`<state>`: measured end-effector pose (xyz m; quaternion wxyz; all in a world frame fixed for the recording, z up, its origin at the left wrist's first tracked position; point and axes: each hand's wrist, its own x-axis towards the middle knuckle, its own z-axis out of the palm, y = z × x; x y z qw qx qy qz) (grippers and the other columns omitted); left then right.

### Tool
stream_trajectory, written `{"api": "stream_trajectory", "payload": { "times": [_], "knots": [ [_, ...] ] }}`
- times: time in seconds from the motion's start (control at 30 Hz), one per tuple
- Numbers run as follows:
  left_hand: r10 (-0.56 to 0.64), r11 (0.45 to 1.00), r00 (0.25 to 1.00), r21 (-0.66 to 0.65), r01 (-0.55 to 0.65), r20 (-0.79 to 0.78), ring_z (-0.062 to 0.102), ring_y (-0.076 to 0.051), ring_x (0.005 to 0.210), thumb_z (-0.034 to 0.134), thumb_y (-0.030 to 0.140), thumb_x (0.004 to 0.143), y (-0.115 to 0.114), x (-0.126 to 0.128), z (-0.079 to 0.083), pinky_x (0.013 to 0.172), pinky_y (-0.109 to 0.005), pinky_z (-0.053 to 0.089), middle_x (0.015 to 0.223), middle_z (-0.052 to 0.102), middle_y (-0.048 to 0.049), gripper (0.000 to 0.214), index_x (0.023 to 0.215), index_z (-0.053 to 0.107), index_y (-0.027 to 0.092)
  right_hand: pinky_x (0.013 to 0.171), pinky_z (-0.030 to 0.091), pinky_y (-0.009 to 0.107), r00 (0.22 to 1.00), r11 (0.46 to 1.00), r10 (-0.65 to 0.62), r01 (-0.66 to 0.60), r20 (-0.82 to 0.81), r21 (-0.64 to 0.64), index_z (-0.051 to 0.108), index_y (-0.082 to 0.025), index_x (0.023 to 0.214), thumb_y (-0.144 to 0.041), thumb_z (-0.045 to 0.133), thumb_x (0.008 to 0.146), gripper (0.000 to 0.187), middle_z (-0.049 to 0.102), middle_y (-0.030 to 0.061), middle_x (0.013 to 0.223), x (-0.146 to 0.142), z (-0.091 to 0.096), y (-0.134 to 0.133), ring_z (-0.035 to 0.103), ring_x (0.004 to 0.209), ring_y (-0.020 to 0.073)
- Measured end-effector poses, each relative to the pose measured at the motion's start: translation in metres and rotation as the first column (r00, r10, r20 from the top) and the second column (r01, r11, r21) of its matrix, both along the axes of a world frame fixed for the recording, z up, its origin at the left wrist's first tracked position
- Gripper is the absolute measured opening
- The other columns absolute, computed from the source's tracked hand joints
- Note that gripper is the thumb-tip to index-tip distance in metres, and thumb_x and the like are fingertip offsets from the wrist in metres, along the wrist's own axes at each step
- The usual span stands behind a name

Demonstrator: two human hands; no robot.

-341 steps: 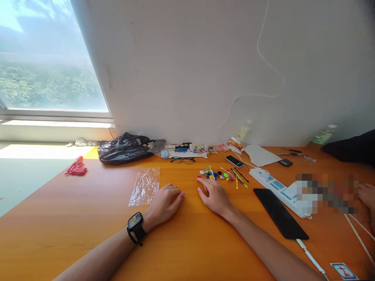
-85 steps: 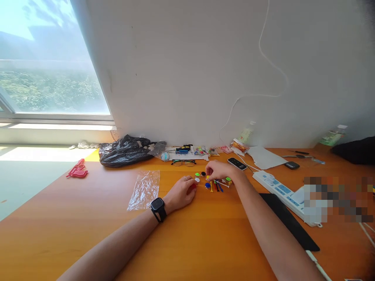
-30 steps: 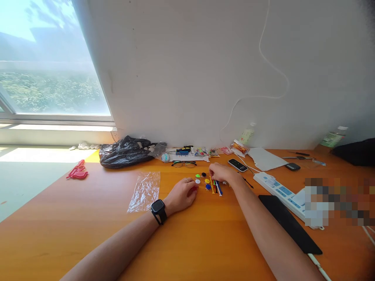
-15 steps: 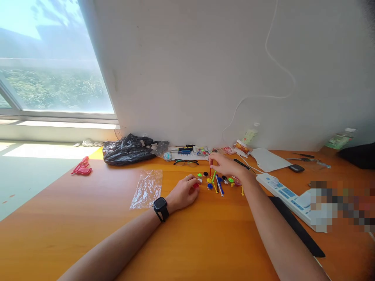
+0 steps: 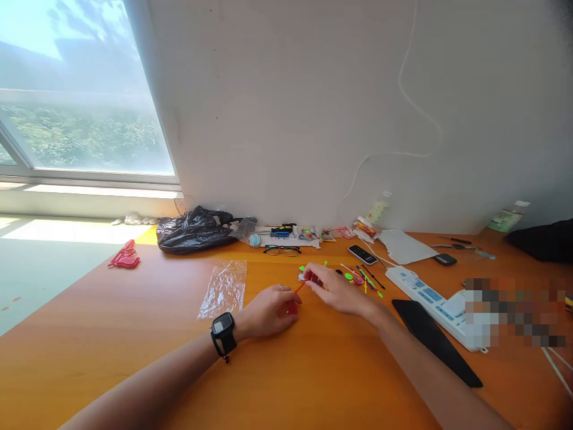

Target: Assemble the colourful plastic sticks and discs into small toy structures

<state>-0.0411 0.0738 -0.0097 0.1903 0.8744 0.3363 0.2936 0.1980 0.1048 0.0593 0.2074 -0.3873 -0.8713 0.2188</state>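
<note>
My left hand (image 5: 267,310) rests on the orange table (image 5: 134,352) with its fingers curled round a small red disc (image 5: 292,308). My right hand (image 5: 336,291) pinches a thin red stick (image 5: 300,287), whose tip points down at the red disc. Both hands meet near the middle of the table. Beyond my right hand lie several small coloured discs and sticks (image 5: 360,277) in green, yellow, pink and black. A black watch sits on my left wrist.
A clear plastic bag (image 5: 224,288) lies left of my hands, a black bag (image 5: 194,229) by the wall. Glasses (image 5: 282,250), a remote (image 5: 362,254), a white power strip (image 5: 425,294) and a black phone (image 5: 436,341) are to the right. A red toy (image 5: 123,257) lies far left.
My right hand has come back from the pile with a red stick and moved left to my left hand. Both hands have drawn slightly toward me.
</note>
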Motion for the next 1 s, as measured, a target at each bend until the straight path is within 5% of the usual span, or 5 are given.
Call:
{"api": "stream_trajectory", "payload": {
  "times": [0.13, 0.27, 0.47, 0.67, 1.0],
  "knots": [
    [0.009, 1.000, 0.999, -0.011, -0.009, 0.043, 0.068, -0.022, 0.097, 0.073, 0.028, 0.090, -0.014, -0.013, 0.000, 0.086, -0.033, 0.053, 0.105, 0.073, -0.0060, 0.024, 0.113, 0.069, 0.024, 0.082, 0.049, 0.030, 0.988, 0.991, 0.037, -0.017, -0.150, 0.135, 0.067, -0.022, 0.109, -0.031, 0.046, 0.108, 0.022, 0.071, 0.0082, 0.108, -0.018, -0.023, -0.013, 0.066, 0.094, 0.0201],
    [0.130, 0.990, 0.986, 0.047, -0.135, 0.100, 0.064, -0.027, 0.113, 0.074, 0.038, 0.092, -0.016, -0.017, -0.001, 0.099, -0.042, 0.052, 0.124, 0.068, -0.0103, 0.045, 0.133, 0.059, 0.024, 0.083, 0.048, 0.031, 0.987, 0.975, -0.142, 0.153, -0.080, 0.162, 0.069, -0.024, 0.112, -0.033, 0.051, 0.107, 0.021, 0.077, 0.0057, 0.096, -0.024, -0.049, -0.015, 0.071, 0.089, 0.0217],
    [0.265, 0.954, 0.930, 0.072, -0.291, 0.256, 0.061, -0.025, 0.119, 0.059, 0.034, 0.104, -0.013, -0.018, -0.009, 0.104, -0.044, 0.052, 0.137, 0.062, -0.0124, 0.059, 0.157, 0.035, 0.026, 0.081, 0.046, 0.030, 0.984, 0.965, -0.143, 0.162, -0.106, 0.205, 0.071, -0.024, 0.111, -0.037, 0.055, 0.106, 0.022, 0.076, 0.0053, 0.091, -0.023, -0.058, -0.016, 0.069, 0.086, 0.0219],
    [0.187, 0.964, 0.957, 0.146, -0.223, 0.223, 0.063, -0.021, 0.095, 0.053, 0.031, 0.107, -0.018, -0.020, -0.001, 0.088, -0.036, 0.053, 0.102, 0.069, -0.0076, 0.019, 0.113, 0.069, 0.022, 0.083, 0.045, 0.032, 0.992, 0.969, 0.035, -0.002, -0.125, 0.248, 0.074, -0.023, 0.108, -0.038, 0.052, 0.108, 0.026, 0.076, 0.0058, 0.093, -0.026, -0.058, -0.024, 0.067, 0.085, 0.0211],
    [0.196, 0.972, 0.947, 0.074, -0.221, 0.255, 0.061, -0.018, 0.082, 0.054, 0.033, 0.105, -0.025, -0.019, 0.012, 0.074, -0.030, 0.050, 0.088, 0.067, -0.0061, 0.022, 0.091, 0.066, 0.020, 0.070, 0.041, 0.030, 0.980, 0.988, 0.057, -0.028, -0.191, 0.149, 0.065, -0.023, 0.094, -0.037, 0.048, 0.109, 0.026, 0.065, 0.0027, 0.082, -0.025, -0.055, -0.028, 0.056, 0.074, 0.0177]
  ]
}}
